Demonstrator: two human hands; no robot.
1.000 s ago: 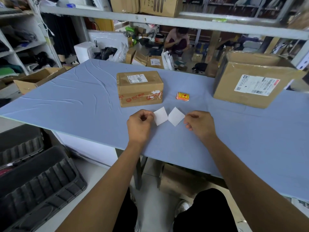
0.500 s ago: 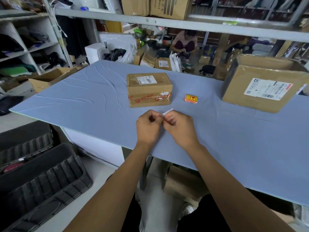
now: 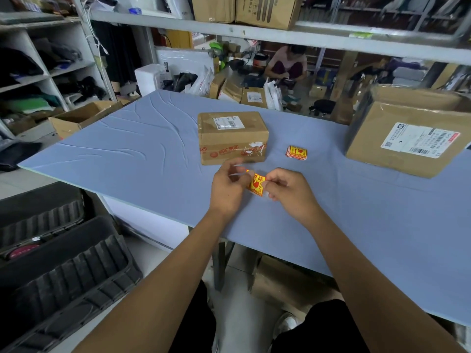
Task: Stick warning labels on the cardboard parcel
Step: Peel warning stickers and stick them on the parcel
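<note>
A small taped cardboard parcel with a white shipping label on top stands in the middle of the blue table. Just in front of it, my left hand and my right hand pinch a yellow and red warning label between them, above the table. The label's printed face is turned toward me; its edges are partly covered by my fingers. A small stack of the same warning labels lies on the table to the right of the parcel.
A larger cardboard box with a white label stands at the table's right. Black plastic trays lie on the floor at the left. Shelving lines the left side, and a person crouches among parcels beyond the table.
My hands held two white squares apart, then came together. Now the sheet shows its yellow and red printed face between my fingers. The view has shifted a little.
</note>
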